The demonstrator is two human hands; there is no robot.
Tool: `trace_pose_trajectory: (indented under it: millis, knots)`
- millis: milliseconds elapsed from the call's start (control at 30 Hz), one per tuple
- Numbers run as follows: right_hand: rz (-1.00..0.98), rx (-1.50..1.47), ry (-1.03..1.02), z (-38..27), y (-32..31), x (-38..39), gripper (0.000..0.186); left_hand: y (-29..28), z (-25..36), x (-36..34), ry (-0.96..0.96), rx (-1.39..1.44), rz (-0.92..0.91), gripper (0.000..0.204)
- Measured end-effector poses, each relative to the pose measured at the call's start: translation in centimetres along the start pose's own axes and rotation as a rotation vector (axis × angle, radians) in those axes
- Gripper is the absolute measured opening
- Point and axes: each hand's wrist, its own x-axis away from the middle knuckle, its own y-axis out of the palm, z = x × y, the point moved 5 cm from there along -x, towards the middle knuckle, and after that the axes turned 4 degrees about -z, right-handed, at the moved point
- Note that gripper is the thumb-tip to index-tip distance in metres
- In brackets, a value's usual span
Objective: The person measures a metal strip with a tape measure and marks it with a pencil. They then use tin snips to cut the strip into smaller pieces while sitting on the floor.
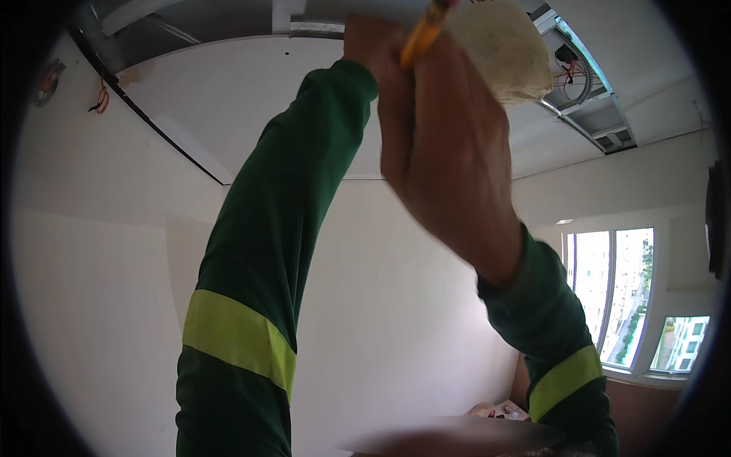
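Both my arms reach up toward the ceiling in green sleeves with lime bands. My right hand [461,148] is closed around a slim orange-yellow pencil [423,39] with a reddish end, which slants up between the thumb and fingers. Beyond it, my left hand [367,39] is raised to the ceiling panel [251,95]; its fingers are hidden behind the right hand and cannot be made out. A rounded cream-coloured object [504,55] shows just right of my right hand, partly covered by it.
Metal framing [316,29] is exposed along the panel's far edge. At right, a ceiling opening [582,84] shows wires and flexible conduit. Orange wires [101,99] hang at the left wall. A window [613,293] stands at right. A blurred brownish shape [457,440] crosses the lower edge.
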Motion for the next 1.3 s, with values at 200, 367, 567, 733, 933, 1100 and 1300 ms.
trace_pose_trajectory:
  millis: [200,367,567,733,933,1100,1300]
  knots:
    - [0.344,0.046,-0.044,10.2,10.9,-10.9,0.016,1.4,-1.1,-0.4,-0.151,0.568,0.136,0.021]
    - [0.057,0.327,-0.169,17.5,19.6,-17.8,0.023,3.6,-2.1,-0.6,-0.268,1.201,0.283,0.031]
    - [-0.492,0.693,-0.463,22.2,27.4,-20.1,0.012,6.1,-2.0,0.0,-0.31,1.787,0.333,0.044]
    - [-0.521,0.496,-0.603,22.9,27.2,-19.2,0.01,6.0,-1.8,-0.8,-0.269,2.317,0.295,0.039]
    - [-0.495,-0.208,0.13,26.0,23.2,-20.8,0.012,3.9,-1.4,-0.7,-0.147,-0.224,-0.049,0.034]
    - [-0.167,-0.39,0.376,18.6,18.5,-16.9,0.025,0.7,0.9,-0.3,-0.183,0.798,0.31,0.037]
    - [-0.333,-1.042,0.804,3.0,6.1,3.5,0.029,-9.0,11.3,13.4,0.048,0.104,-0.08,0.027]
